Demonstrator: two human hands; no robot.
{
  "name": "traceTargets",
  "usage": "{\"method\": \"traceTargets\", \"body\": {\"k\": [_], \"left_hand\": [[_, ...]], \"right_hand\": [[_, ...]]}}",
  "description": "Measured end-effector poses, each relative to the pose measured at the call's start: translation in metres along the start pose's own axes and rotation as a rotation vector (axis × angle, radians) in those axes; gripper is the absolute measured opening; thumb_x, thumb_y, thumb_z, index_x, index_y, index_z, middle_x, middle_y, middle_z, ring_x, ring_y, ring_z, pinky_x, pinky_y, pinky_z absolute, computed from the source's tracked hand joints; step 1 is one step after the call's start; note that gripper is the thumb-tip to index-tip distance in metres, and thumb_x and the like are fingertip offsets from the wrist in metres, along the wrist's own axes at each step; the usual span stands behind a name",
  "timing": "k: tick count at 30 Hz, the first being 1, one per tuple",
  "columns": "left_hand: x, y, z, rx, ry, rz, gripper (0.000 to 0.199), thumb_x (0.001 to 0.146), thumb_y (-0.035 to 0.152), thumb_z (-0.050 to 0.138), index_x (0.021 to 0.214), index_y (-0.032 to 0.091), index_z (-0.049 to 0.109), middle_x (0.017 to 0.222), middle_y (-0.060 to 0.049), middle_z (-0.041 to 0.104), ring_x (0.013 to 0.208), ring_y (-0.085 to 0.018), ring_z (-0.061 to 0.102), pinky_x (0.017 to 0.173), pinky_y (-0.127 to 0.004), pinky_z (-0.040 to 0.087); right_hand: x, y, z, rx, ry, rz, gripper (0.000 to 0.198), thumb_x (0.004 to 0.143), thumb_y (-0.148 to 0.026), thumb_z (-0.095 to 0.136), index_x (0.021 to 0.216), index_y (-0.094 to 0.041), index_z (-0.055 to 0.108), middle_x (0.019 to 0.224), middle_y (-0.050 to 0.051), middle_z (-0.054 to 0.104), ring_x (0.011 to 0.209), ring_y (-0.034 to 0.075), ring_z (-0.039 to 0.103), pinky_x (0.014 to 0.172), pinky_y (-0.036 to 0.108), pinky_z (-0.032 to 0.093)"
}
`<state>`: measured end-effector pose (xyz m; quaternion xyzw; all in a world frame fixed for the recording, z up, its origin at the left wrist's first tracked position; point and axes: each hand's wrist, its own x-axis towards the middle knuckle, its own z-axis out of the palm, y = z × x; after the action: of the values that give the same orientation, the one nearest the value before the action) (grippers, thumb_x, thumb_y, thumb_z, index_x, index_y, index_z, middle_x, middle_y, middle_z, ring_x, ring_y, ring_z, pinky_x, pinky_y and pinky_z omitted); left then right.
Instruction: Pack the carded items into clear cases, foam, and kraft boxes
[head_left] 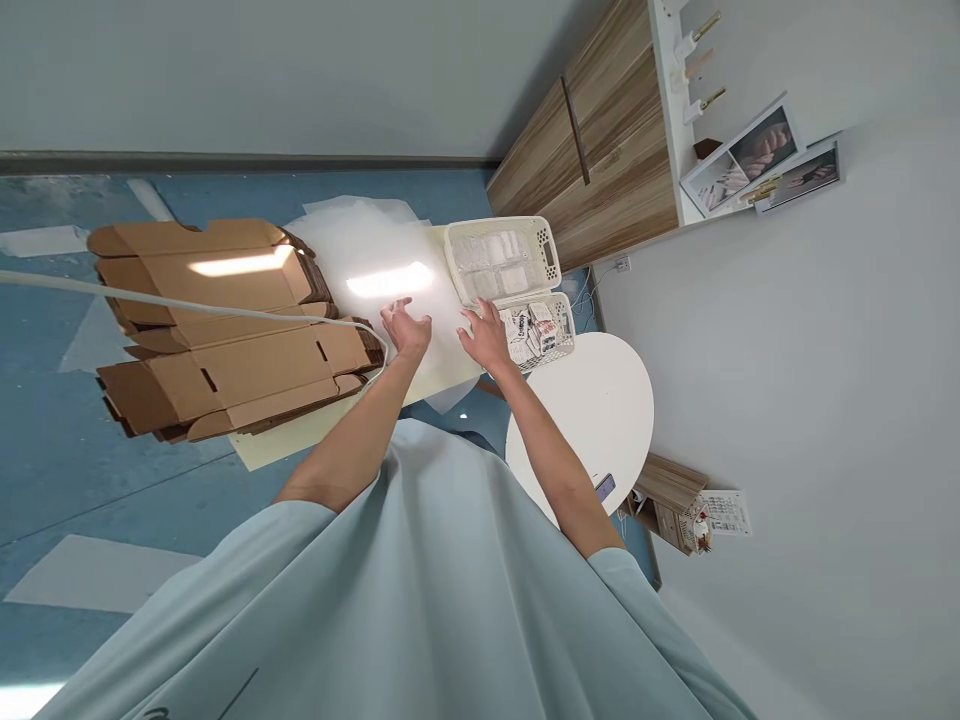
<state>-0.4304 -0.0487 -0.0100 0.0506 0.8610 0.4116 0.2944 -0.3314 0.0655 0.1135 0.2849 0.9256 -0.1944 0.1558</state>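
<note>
My left hand [406,328] is over a pile of thin, translucent white sheets [375,235], with thumb and fingers apart and nothing visible in it. My right hand [486,338], fingers spread, is at the right side of the sheets, near two white plastic baskets. Clear packets fill the far basket [553,245]. Printed paper packets lie in the near basket [568,325], which my right hand partly overlaps in view. Whether either hand touches the sheets, I cannot tell.
Flattened brown cardboard boxes [240,350] are stacked left on the pale yellow table [259,450], with a white cable [187,308] running across them. A round white table [592,400] with a phone [605,487] stands right. Behind is a wooden cabinet [600,140].
</note>
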Motion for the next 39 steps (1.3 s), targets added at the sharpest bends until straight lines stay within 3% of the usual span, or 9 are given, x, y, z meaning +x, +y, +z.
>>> {"method": "traceTargets", "body": {"k": [3, 7, 10, 15, 19, 27, 32, 35, 39], "left_hand": [[-0.002, 0.005, -0.003, 0.016, 0.062, -0.057, 0.069, 0.091, 0.027, 0.079, 0.152, 0.017, 0.050, 0.163, -0.024, 0.041, 0.157, -0.042, 0.039, 0.130, -0.054, 0.037], [0.002, 0.012, -0.006, 0.090, 0.041, -0.070, 0.078, 0.090, 0.026, 0.079, 0.156, 0.008, 0.043, 0.159, -0.030, 0.045, 0.155, -0.048, 0.036, 0.127, -0.062, 0.037], [0.009, 0.013, -0.009, 0.116, 0.035, -0.106, 0.062, 0.092, 0.022, 0.073, 0.148, 0.007, 0.051, 0.151, -0.029, 0.055, 0.152, -0.047, 0.039, 0.125, -0.063, 0.039], [0.010, 0.011, -0.017, 0.074, 0.018, -0.069, 0.024, 0.100, 0.020, 0.059, 0.122, 0.017, 0.068, 0.130, -0.020, 0.070, 0.141, -0.038, 0.050, 0.120, -0.053, 0.043], [0.001, 0.018, -0.027, 0.020, 0.120, -0.040, 0.017, 0.094, 0.015, 0.058, 0.106, 0.022, 0.068, 0.113, -0.014, 0.070, 0.127, -0.035, 0.059, 0.112, -0.048, 0.048], [-0.023, 0.063, -0.050, -0.162, 0.346, 0.066, 0.031, 0.085, 0.009, 0.060, 0.111, 0.023, 0.063, 0.098, -0.004, 0.064, 0.102, -0.025, 0.067, 0.101, -0.041, 0.051], [-0.044, 0.097, -0.058, -0.203, 0.350, 0.264, 0.031, 0.086, 0.010, 0.061, 0.113, 0.023, 0.063, 0.097, -0.002, 0.065, 0.103, -0.024, 0.069, 0.106, -0.041, 0.050], [-0.062, 0.115, -0.052, -0.226, 0.281, 0.405, 0.032, 0.087, 0.011, 0.062, 0.116, 0.023, 0.063, 0.100, -0.004, 0.066, 0.110, -0.026, 0.071, 0.108, -0.042, 0.052], [-0.096, 0.133, -0.029, -0.279, 0.126, 0.556, 0.025, 0.095, 0.017, 0.059, 0.118, 0.025, 0.061, 0.104, -0.006, 0.068, 0.133, -0.029, 0.067, 0.102, -0.040, 0.057]], "right_hand": [[0.024, 0.003, 0.005, -0.021, -0.043, 0.030, 0.043, 0.108, -0.025, 0.060, 0.151, -0.019, 0.064, 0.176, 0.015, 0.037, 0.171, 0.033, 0.019, 0.136, 0.055, 0.027], [0.043, 0.005, 0.014, -0.078, -0.060, 0.041, 0.044, 0.107, -0.018, 0.055, 0.150, -0.013, 0.064, 0.170, 0.018, 0.046, 0.167, 0.032, 0.026, 0.138, 0.052, 0.022], [0.045, 0.003, 0.017, -0.132, -0.059, 0.036, 0.048, 0.107, -0.017, 0.049, 0.152, -0.008, 0.062, 0.168, 0.022, 0.047, 0.165, 0.034, 0.029, 0.137, 0.052, 0.023], [0.038, -0.004, 0.014, -0.241, -0.057, 0.017, 0.053, 0.107, -0.013, 0.046, 0.159, -0.008, 0.057, 0.162, 0.024, 0.052, 0.153, 0.035, 0.044, 0.131, 0.052, 0.032], [0.034, -0.004, 0.013, -0.340, -0.033, 0.006, 0.053, 0.107, -0.012, 0.049, 0.159, -0.008, 0.056, 0.157, 0.025, 0.057, 0.146, 0.037, 0.049, 0.125, 0.053, 0.037], [0.025, 0.001, 0.017, -0.263, 0.030, -0.006, 0.050, 0.106, -0.012, 0.048, 0.154, -0.008, 0.061, 0.153, 0.024, 0.060, 0.144, 0.036, 0.051, 0.124, 0.053, 0.038], [0.022, 0.005, 0.002, 0.003, 0.153, 0.023, 0.038, 0.111, -0.027, 0.053, 0.142, -0.013, 0.070, 0.163, 0.021, 0.054, 0.156, 0.032, 0.044, 0.132, 0.052, 0.034], [0.013, 0.009, -0.021, 0.443, 0.314, 0.039, 0.048, 0.114, -0.049, 0.048, 0.146, -0.019, 0.066, 0.153, 0.017, 0.064, 0.148, 0.029, 0.056, 0.129, 0.049, 0.042], [-0.017, 0.018, -0.053, 0.946, 0.322, -0.035, 0.066, 0.103, -0.070, 0.060, 0.149, -0.023, 0.063, 0.143, 0.012, 0.071, 0.134, 0.026, 0.067, 0.117, 0.041, 0.055]]}}
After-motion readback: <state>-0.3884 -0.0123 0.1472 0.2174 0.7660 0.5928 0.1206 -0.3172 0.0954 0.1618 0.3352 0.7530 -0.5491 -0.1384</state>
